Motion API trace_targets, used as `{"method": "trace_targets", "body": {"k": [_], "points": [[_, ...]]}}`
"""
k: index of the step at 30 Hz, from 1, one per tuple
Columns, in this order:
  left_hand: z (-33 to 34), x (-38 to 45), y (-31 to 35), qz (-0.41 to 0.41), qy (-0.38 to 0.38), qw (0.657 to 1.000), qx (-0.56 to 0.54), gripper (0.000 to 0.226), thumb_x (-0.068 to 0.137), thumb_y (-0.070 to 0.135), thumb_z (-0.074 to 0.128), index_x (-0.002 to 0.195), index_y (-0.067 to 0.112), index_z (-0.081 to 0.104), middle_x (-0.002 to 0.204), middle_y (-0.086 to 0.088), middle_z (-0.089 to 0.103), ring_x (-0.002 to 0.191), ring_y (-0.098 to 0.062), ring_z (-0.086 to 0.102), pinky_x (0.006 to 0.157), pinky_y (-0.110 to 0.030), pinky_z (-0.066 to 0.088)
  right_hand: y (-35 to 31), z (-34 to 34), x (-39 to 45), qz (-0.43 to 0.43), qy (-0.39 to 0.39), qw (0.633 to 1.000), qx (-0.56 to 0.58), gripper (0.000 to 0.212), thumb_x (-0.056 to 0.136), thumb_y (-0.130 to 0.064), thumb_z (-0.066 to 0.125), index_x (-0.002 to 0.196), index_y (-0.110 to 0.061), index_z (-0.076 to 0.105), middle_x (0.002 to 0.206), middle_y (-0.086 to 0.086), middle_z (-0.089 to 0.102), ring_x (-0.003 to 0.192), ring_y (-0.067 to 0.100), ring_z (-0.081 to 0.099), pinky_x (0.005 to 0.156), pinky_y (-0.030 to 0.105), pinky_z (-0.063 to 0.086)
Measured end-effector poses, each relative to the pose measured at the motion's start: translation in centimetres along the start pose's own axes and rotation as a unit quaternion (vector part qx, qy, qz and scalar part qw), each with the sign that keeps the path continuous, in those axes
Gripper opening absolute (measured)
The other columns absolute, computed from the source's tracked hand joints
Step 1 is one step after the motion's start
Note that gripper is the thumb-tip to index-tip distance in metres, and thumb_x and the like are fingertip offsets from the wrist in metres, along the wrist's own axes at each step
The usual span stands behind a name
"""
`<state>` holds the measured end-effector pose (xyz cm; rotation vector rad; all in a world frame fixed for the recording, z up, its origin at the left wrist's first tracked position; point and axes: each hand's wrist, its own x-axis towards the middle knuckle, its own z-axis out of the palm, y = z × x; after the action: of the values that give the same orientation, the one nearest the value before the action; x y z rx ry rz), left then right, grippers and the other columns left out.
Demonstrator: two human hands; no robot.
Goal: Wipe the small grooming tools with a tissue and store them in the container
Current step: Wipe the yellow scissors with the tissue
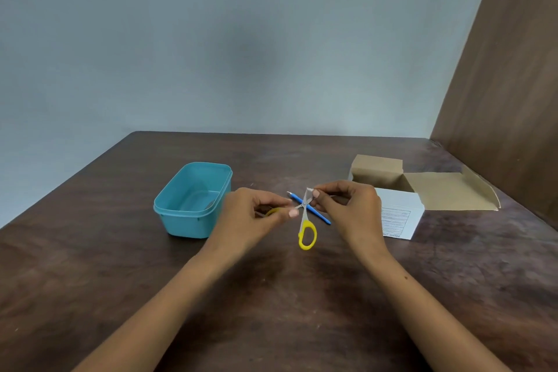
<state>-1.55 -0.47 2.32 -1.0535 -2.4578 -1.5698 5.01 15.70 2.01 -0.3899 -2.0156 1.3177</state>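
On a dark brown wooden table (271,296) against a pale blue wall (211,39), the left hand (253,217) grips 1 yellow-handled small scissors (305,220) right of the open teal plastic container (193,199); the right hand (350,208) pinches white tissue (309,190) on a blade.

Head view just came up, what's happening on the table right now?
A person holds small yellow-handled scissors spread open above the table. The left hand grips one handle loop; the right hand pinches a bit of tissue on a blade tip. A blue tool lies beneath. The teal container sits at left, a cardboard box at right.
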Motion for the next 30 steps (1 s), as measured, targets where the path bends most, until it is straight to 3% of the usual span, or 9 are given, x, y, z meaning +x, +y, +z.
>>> {"method": "trace_targets", "body": {"k": [3,5,8,11,13,18,22,27,30], "points": [[0.1,0.0,-0.5,0.092,-0.015,0.988,0.119,0.029,0.072,0.025,0.080,0.099,0.019,0.075,0.089,0.005,0.075,0.079,-0.004,0.067,0.075,-0.025,0.056,-0.1,0.2,-0.1,0.011,0.005,1.000,0.027,0.010,0.078,-0.011,0.073,0.071,-0.019,0.072,0.067,-0.003,0.071,0.064,0.007,0.070,0.061,0.013,0.053],[0.1,0.0,-0.9,0.119,-0.013,0.978,0.169,0.027,0.074,0.020,0.078,0.101,0.017,0.075,0.091,0.002,0.076,0.081,-0.008,0.069,0.076,-0.028,0.056,0.0,0.2,-0.1,0.016,0.008,0.999,0.032,0.010,0.078,-0.012,0.074,0.072,-0.020,0.072,0.069,-0.002,0.072,0.067,0.008,0.070,0.065,0.018,0.055],[0.3,0.2,-1.1,0.119,0.018,0.976,0.182,0.010,0.080,0.017,0.073,0.089,0.013,0.077,0.066,-0.004,0.071,0.060,-0.014,0.064,0.059,-0.027,0.049,0.0,0.3,0.0,0.032,0.006,0.996,0.085,0.010,0.081,-0.010,0.071,0.076,-0.019,0.072,0.076,0.002,0.073,0.074,0.012,0.072,0.067,0.027,0.059],[0.6,0.5,-1.2,-0.014,0.009,0.999,0.050,0.017,0.080,0.009,0.072,0.097,0.006,0.074,0.080,-0.011,0.075,0.074,-0.016,0.072,0.068,-0.027,0.058,0.0,0.5,0.1,0.014,0.034,0.995,0.091,0.010,0.083,-0.014,0.069,0.077,-0.023,0.070,0.082,0.001,0.072,0.082,0.012,0.069,0.069,0.030,0.058],[0.5,0.5,-1.1,-0.091,-0.023,0.993,-0.065,0.018,0.081,0.004,0.070,0.099,0.001,0.071,0.086,-0.014,0.074,0.081,-0.019,0.073,0.066,-0.026,0.058,0.0,0.4,0.1,-0.037,0.066,0.997,0.029,0.009,0.082,-0.018,0.069,0.079,-0.025,0.068,0.085,-0.001,0.070,0.082,0.008,0.065,0.072,0.022,0.053],[0.3,0.1,-0.3,-0.135,-0.053,0.963,-0.226,0.018,0.080,0.000,0.069,0.098,0.001,0.069,0.086,-0.015,0.075,0.080,-0.021,0.073,0.058,-0.023,0.056,0.0,0.8,-0.5,-0.163,0.019,0.985,-0.055,0.004,0.080,-0.014,0.072,0.080,-0.017,0.073,0.083,-0.002,0.067,0.073,0.008,0.060,0.058,0.017,0.049],[0.3,0.0,-0.1,-0.132,-0.073,0.957,-0.249,0.019,0.081,-0.001,0.068,0.099,0.000,0.071,0.086,-0.017,0.074,0.081,-0.023,0.073,0.059,-0.025,0.057,0.5,1.4,-0.9,-0.227,-0.010,0.968,-0.102,0.007,0.080,-0.012,0.073,0.086,-0.013,0.075,0.082,0.000,0.066,0.070,0.009,0.061,0.059,0.020,0.051],[0.5,0.0,-0.1,-0.127,-0.075,0.962,-0.231,0.017,0.080,-0.001,0.068,0.097,0.000,0.070,0.085,-0.017,0.074,0.079,-0.022,0.073,0.057,-0.024,0.056,0.7,0.8,-0.2,-0.190,0.047,0.978,-0.072,0.003,0.080,-0.011,0.072,0.080,-0.013,0.075,0.079,0.001,0.067,0.068,0.009,0.063,0.060,0.022,0.052],[0.5,0.0,-0.3,-0.126,-0.076,0.963,-0.225,0.017,0.081,-0.002,0.068,0.098,0.000,0.071,0.085,-0.016,0.075,0.080,-0.023,0.073,0.058,-0.025,0.056,0.8,1.0,-0.4,-0.202,0.031,0.976,-0.082,0.005,0.079,-0.011,0.073,0.083,-0.013,0.075,0.080,0.001,0.068,0.069,0.009,0.063,0.061,0.018,0.052]]}}
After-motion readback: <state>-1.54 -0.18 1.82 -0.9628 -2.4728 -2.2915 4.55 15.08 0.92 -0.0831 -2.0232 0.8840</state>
